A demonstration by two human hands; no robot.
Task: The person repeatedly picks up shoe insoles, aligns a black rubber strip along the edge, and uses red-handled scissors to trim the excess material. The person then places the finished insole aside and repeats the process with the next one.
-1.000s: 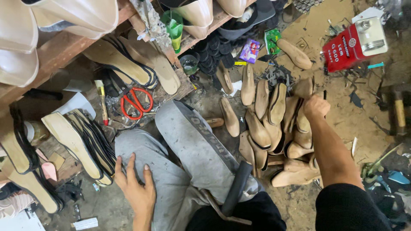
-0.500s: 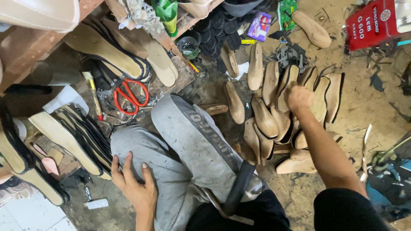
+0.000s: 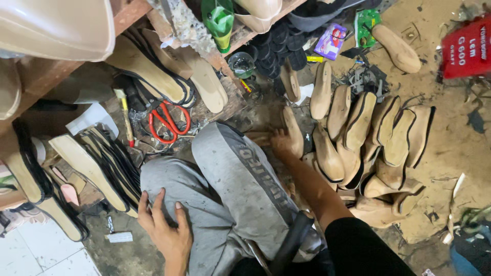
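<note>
Just right fingers (image 3: 280,139) on tan shoe sole (image 3: 293,132), touching.

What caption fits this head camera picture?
Right hand touches a tan shoe sole on the floor; left hand rests on grey trousers.

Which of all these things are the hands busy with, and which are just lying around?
Busy with:
right hand on a shoe sole
pile of soles beside it
left hand resting on grey trousers

Lying around:
red scissors
green bottle
red box

The light is soft and even, with no glare. Dark shadows sit under the shelf (image 3: 61,76). Everything looks fairly sharp.
</note>
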